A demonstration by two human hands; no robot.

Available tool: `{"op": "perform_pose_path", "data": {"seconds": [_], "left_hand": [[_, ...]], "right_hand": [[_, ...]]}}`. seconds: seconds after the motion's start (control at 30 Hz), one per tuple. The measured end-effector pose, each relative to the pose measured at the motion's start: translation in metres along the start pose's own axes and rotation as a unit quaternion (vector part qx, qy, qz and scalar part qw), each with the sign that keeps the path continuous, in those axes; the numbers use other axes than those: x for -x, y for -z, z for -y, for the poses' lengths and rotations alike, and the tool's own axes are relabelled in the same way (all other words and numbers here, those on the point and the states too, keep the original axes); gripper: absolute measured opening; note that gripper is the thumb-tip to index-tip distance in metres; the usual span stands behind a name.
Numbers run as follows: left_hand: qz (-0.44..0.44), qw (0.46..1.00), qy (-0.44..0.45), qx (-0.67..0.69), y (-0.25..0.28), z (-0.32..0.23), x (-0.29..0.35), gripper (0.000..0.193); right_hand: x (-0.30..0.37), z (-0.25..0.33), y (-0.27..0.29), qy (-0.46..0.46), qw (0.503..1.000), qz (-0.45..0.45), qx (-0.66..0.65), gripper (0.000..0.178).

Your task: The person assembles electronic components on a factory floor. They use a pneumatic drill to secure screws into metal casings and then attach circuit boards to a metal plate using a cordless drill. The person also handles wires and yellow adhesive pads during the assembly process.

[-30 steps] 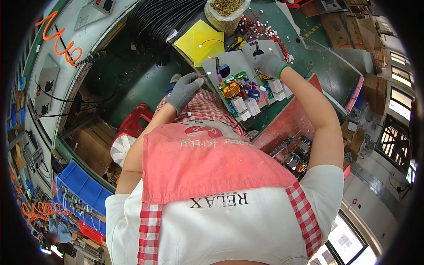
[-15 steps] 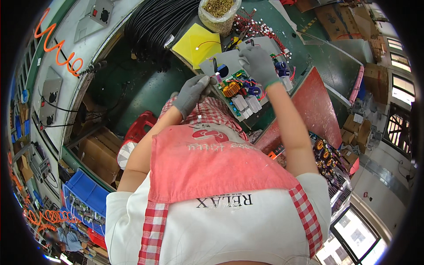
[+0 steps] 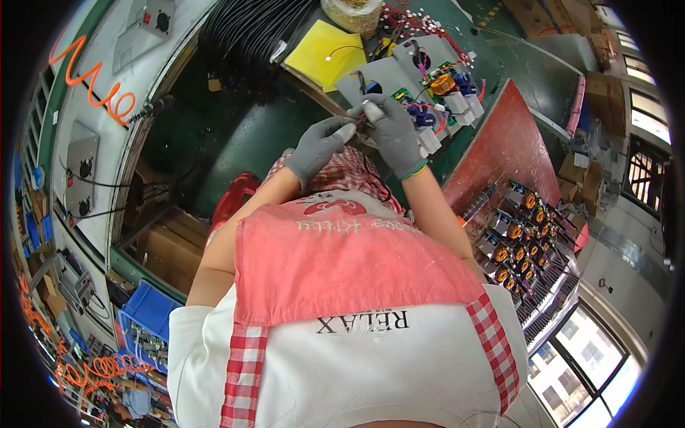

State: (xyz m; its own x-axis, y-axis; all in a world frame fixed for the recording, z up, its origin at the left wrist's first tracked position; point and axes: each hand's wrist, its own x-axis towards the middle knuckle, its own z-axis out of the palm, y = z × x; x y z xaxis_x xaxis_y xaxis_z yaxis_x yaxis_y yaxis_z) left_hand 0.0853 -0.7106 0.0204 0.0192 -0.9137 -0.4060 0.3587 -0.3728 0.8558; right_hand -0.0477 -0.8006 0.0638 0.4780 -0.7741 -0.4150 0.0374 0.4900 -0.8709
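Observation:
My left hand [image 3: 321, 151], in a grey glove, is closed with thumb and finger pinched on a thin dark-red wire [image 3: 360, 121]; only a bit of it shows. Close against it is my right hand [image 3: 394, 139], also gloved, its fingers bent in at the same spot; what they grip is hidden. Just beyond the right hand lies a grey metal plate [image 3: 389, 77] with a short black cable. Behind and beside that hand are a partly covered circuit board [image 3: 422, 118] with blue parts and white blocks, and another board with a copper coil [image 3: 442, 85].
Yellow sheets [image 3: 325, 53] lie left of the plates, near a bundle of black cables [image 3: 246, 43]. Farther back are a bag of small brass-coloured pieces [image 3: 354, 16] and a heap of red wires with white connectors [image 3: 421, 25]. Several coil boards [image 3: 524, 235] stand at the right, below a red panel [image 3: 506, 143].
My right hand has come back from over the plates, toward me and left, to meet the left hand. The left hand has shifted slightly right. My view has shifted a little.

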Motion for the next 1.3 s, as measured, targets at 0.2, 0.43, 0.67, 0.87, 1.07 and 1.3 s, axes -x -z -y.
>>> {"op": "perform_pose_path", "data": {"seconds": [0.2,0.43,0.67,0.87,1.07,1.3], "left_hand": [[-0.071,0.996,-0.004,-0.05,0.045,0.016,0.036,0.025],[-0.092,0.993,0.015,0.066,0.08,0.024,0.072,0.027],[-0.13,0.988,0.022,0.082,0.109,0.049,0.086,0.022],[-0.141,0.983,0.032,0.112,0.122,0.045,0.092,0.021],[-0.151,0.98,0.031,0.126,0.129,0.047,0.096,0.02],[-0.142,0.983,0.044,0.105,0.123,0.052,0.097,0.02]], "right_hand": [[-0.032,0.021,0.025,-0.009,0.903,0.042,0.427,0.015],[-0.048,0.007,0.018,0.117,0.553,0.053,0.824,0.02],[-0.054,0.006,0.004,0.015,0.428,0.123,0.895,0.022],[-0.07,-0.011,0.015,-0.002,0.381,0.141,0.914,0.019],[-0.07,-0.016,0.012,0.01,0.365,0.161,0.917,0.018],[-0.073,-0.008,0.012,-0.007,0.384,0.201,0.901,0.019]]}}
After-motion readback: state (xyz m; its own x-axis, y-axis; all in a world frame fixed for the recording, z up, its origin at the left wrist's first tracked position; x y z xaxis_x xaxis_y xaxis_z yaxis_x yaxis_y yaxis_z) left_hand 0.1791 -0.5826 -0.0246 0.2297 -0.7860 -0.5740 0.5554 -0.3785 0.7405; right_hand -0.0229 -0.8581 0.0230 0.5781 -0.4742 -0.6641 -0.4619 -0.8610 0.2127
